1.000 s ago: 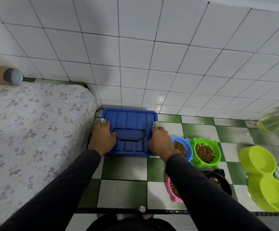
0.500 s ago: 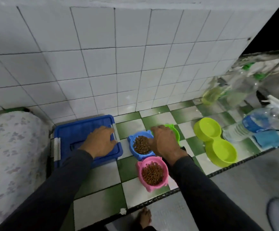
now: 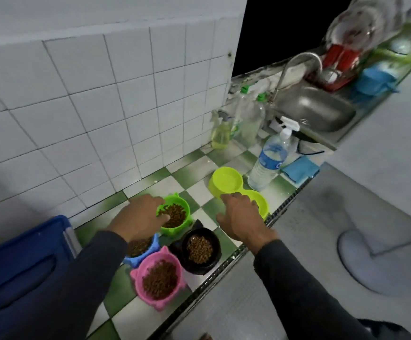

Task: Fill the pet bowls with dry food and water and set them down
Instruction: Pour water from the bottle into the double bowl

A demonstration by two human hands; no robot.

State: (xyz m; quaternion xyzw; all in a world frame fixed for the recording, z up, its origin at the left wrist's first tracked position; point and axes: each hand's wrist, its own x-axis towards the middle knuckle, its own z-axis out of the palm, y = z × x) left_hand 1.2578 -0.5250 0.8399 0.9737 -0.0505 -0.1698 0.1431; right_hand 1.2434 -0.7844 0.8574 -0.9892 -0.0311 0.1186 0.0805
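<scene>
Head view: four small bowls filled with dry food stand clustered on the green-and-white tiled counter: green bowl, black bowl, pink bowl and blue bowl, the last partly hidden under the left forearm. The left hand reaches to the green bowl at its 9 o'clock rim; fingers appear to touch the rim, but whether they pinch it cannot be told. The right hand hovers with relaxed fingers, grasping nothing, over the near basin of the yellow-green double bowl, which lies at 2 o'clock from the cluster. The small bowls are judged to be light, rigid plastic; loose kibble will spill if tilted, so take each by opposite rims and keep it level. The double bowl is best lifted by both ends. A water bottle stands just beside it at 3 o'clock. Whether the double bowl holds water is unclear. The blue lidded box is cut off at the frame's 8 o'clock edge.
</scene>
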